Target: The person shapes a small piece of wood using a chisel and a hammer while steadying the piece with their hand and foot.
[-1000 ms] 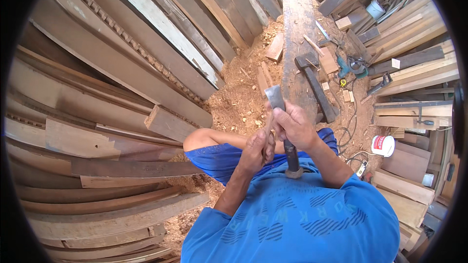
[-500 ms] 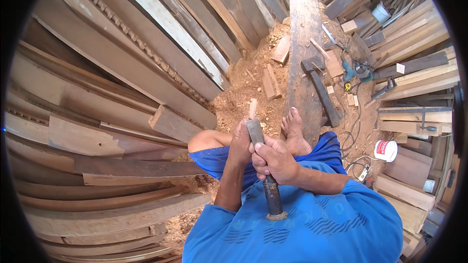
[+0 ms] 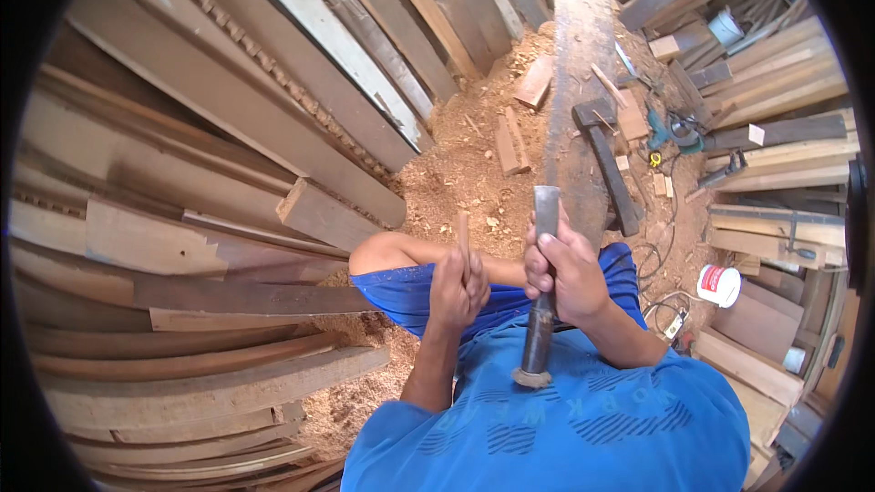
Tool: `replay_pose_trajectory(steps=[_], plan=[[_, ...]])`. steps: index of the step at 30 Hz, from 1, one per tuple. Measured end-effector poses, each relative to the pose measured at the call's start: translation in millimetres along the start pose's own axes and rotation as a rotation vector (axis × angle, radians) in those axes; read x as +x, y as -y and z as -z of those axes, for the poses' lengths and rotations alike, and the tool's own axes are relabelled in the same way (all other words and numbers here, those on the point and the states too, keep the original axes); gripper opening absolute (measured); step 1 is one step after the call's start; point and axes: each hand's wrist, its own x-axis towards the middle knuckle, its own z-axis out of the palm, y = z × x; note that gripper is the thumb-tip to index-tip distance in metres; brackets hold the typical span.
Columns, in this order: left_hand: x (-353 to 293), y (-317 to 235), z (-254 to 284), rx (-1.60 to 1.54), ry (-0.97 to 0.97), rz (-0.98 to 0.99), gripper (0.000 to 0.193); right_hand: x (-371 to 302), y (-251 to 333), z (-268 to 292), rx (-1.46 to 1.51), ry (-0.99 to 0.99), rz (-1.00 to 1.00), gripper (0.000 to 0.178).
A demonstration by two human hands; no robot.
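In my right hand point(image 3: 570, 278) is a wide chisel point(image 3: 546, 211), held round its dark handle with the flat steel blade pointing away from me. The frayed butt of the handle hangs just over my blue shirt. My left hand point(image 3: 458, 289) is closed round a slim piece of wood point(image 3: 463, 230), whose pale upper end sticks out above the fingers. The rest of that piece is hidden in the hand. My hands are apart, with the chisel to the right of the wood.
Ahead lies a long wooden plank point(image 3: 581, 46) with a dark mallet point(image 3: 606, 164) on it. Wood blocks point(image 3: 512, 141) rest among shavings. To the right are a green power tool point(image 3: 684, 132), a handsaw point(image 3: 725, 169), cables and a white bucket point(image 3: 719, 285). Stacked boards point(image 3: 210, 118) line the left.
The chisel and my right hand have moved right, away from the wood piece and my left hand. Before, the two hands were together, with the blade against the wood.
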Motion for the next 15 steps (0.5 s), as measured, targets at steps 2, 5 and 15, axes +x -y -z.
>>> replay_pose_trajectory(steps=[2,5,15], plan=[[25,-19,-10,0.033,0.023,-0.037,0.042,11,-1,-17,0.037,0.077,-0.048,0.012],[46,-38,-26,0.193,-0.030,-0.141,0.041,21,-11,-41,0.039,0.178,-0.094,0.012],[-7,-15,-29,0.844,0.234,-0.232,0.046,-21,-2,-34,-0.095,0.117,-0.010,0.013]])
